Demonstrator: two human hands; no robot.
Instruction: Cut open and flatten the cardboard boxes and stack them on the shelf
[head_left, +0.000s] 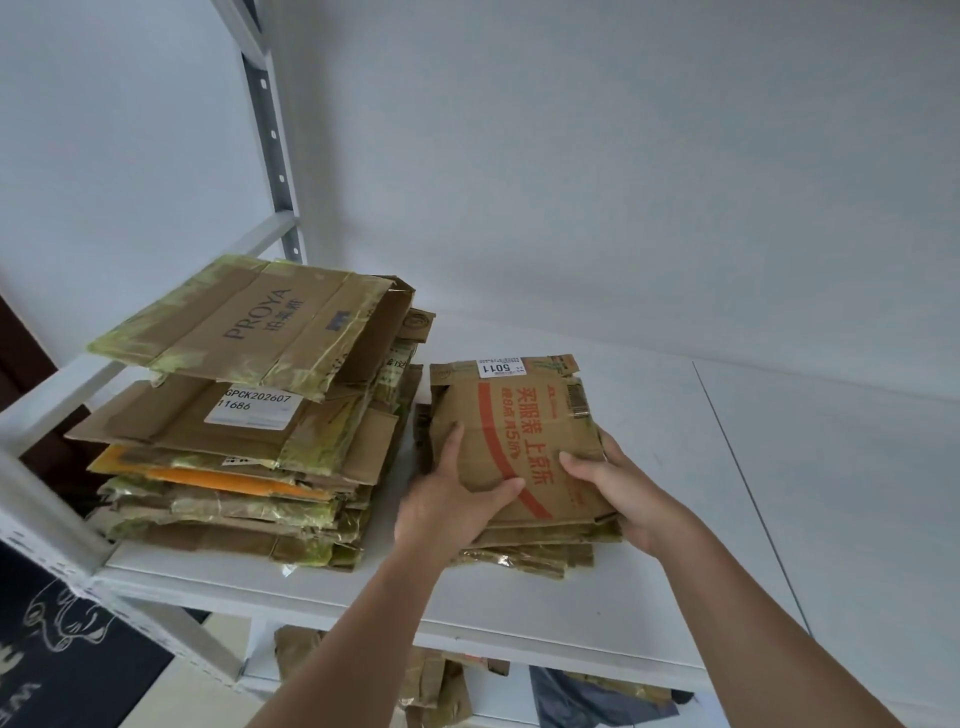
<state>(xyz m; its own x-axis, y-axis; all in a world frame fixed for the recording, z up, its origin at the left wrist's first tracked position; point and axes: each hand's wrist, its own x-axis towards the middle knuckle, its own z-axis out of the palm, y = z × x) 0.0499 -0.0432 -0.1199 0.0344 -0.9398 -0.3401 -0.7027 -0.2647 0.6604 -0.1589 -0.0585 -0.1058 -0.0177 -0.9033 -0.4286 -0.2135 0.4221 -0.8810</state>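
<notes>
A flattened brown cardboard box with red print and a white 5011 label (519, 410) lies on top of a small pile of flattened boxes (524, 556) on the white shelf (701, 493). My left hand (452, 504) grips its near left edge, thumb on top. My right hand (618, 483) holds its near right corner, fingers on top. To the left stands a taller stack of flattened boxes (239, 467), topped by a sheet printed PROYA (249, 327) with yellow-green tape.
A grey perforated shelf upright (272, 140) rises behind the tall stack against the white wall. More cardboard pieces (431, 686) and a dark cloth (587, 696) lie on the lower shelf. A dark mat (57, 654) shows at the bottom left.
</notes>
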